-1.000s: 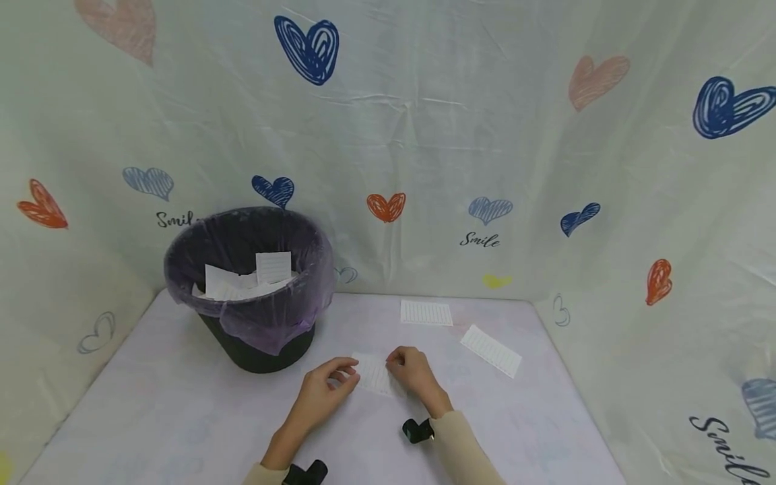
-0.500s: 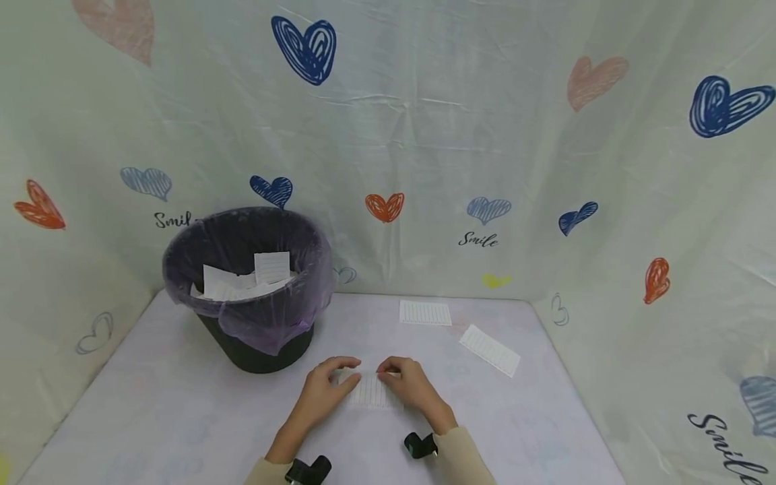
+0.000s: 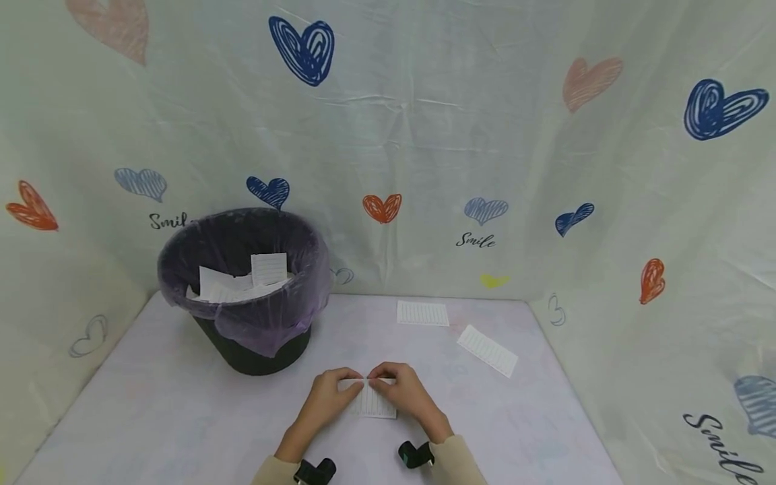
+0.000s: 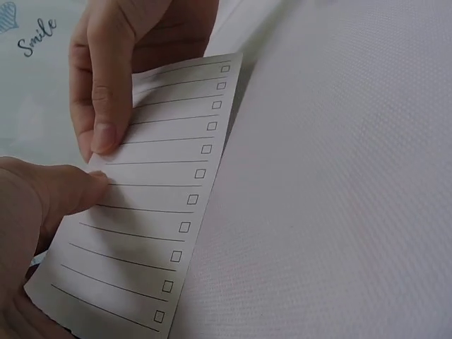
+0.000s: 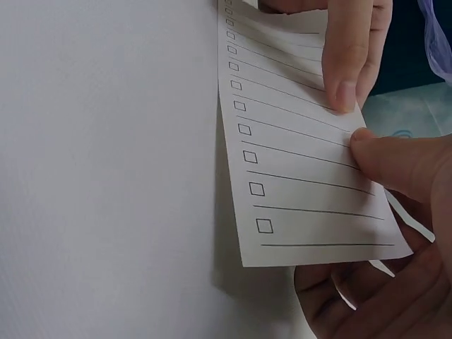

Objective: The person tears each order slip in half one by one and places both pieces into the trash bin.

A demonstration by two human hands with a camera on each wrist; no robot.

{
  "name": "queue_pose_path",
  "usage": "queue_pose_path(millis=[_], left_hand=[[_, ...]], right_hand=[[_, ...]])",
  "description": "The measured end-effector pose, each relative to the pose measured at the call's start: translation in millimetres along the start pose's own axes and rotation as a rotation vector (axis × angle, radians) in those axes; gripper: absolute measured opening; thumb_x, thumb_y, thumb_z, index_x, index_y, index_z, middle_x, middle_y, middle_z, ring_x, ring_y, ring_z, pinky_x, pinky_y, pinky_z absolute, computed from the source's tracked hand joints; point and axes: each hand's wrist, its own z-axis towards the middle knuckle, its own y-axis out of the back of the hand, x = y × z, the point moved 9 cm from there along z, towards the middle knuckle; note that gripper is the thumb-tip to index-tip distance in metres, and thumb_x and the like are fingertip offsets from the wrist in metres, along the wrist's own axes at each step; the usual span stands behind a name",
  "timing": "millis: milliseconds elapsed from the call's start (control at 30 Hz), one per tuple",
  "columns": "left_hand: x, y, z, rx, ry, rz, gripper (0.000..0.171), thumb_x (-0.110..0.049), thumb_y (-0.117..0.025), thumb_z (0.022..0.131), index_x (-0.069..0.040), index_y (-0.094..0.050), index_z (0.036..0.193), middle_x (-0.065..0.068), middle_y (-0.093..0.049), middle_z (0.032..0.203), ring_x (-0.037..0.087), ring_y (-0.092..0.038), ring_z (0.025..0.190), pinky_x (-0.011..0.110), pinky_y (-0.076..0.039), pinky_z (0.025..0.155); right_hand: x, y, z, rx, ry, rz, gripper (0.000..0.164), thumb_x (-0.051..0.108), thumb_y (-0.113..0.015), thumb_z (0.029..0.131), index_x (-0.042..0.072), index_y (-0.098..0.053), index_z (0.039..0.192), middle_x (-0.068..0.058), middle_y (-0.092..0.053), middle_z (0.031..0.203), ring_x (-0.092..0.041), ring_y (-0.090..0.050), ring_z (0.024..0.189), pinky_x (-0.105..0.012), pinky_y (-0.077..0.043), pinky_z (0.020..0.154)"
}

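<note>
With one round black bin [image 3: 261,362] under purple plastic liner [image 3: 269,333] at frame left, pinching at lower centre, between thumb and fingers of left hand [image 3: 325,399], one white ruled paper sheet [image 3: 377,405], likewise pinched by right hand [image 3: 406,391], perhaps risking crooked tearing from uneven pulling, then two similar sheets [image 3: 422,313] [image 3: 488,351] right of centre.

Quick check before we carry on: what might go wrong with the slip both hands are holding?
1. The left hand and right hand pinch the slip close together on one long edge, so an uneven pull might tear it crookedly.
2. The opposite edge is unheld and seems raised off the table, with a shadow beside it, so the slip could bend or crease.
</note>
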Motion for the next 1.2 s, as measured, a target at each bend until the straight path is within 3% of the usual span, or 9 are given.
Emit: queue_pose_path(millis=[333, 633, 867, 1200], left_hand=[[-1.3, 0.6, -0.9, 0.019, -0.01, 0.014, 0.011, -0.025, -0.068, 0.09, -0.016, -0.074, 0.09, 0.002, -0.074, 0.098, 0.027, -0.067, 0.103, 0.048, -0.05, 0.089], [-2.2, -0.1, 0.4, 0.01, -0.008, 0.006, 0.007, -0.023, -0.069, 0.088, -0.019, -0.074, 0.087, -0.003, -0.074, 0.094, 0.022, -0.067, 0.099, 0.044, -0.05, 0.087], [2.9, -0.6, 0.4, -0.01, 0.055, 0.014, 0.006, -0.019, -0.069, 0.085, -0.018, -0.074, 0.082, -0.005, -0.073, 0.09, 0.018, -0.067, 0.094, 0.041, -0.05, 0.084], [8.7, 3.6, 0.8, -0.046, 0.109, 0.005, 0.011, -0.02, -0.07, 0.084, -0.012, -0.077, 0.085, 0.001, -0.074, 0.09, 0.023, -0.068, 0.093, 0.043, -0.052, 0.084]], right_hand=[[2.2, -3.0, -0.6, -0.055, 0.01, 0.019, 0.009, 0.026, -0.069, 0.09, 0.017, -0.072, 0.09, 0.006, -0.072, 0.091, -0.009, -0.064, 0.092, -0.031, -0.051, 0.084], [-4.2, -3.3, -1.9, -0.086, 0.012, 0.031, 0.007, 0.024, -0.071, 0.088, 0.017, -0.073, 0.087, 0.005, -0.073, 0.088, -0.011, -0.068, 0.093, -0.037, -0.053, 0.087], [-4.8, -5.3, -1.9, -0.06, 0.012, 0.077, 0.006, 0.024, -0.073, 0.087, 0.018, -0.074, 0.086, 0.007, -0.073, 0.087, -0.008, -0.068, 0.092, -0.03, -0.052, 0.087], [1.6, -5.4, -1.6, -0.056, 0.032, 0.045, 0.008, 0.027, -0.073, 0.086, 0.02, -0.076, 0.088, 0.009, -0.073, 0.088, -0.005, -0.066, 0.09, -0.026, -0.051, 0.084]])
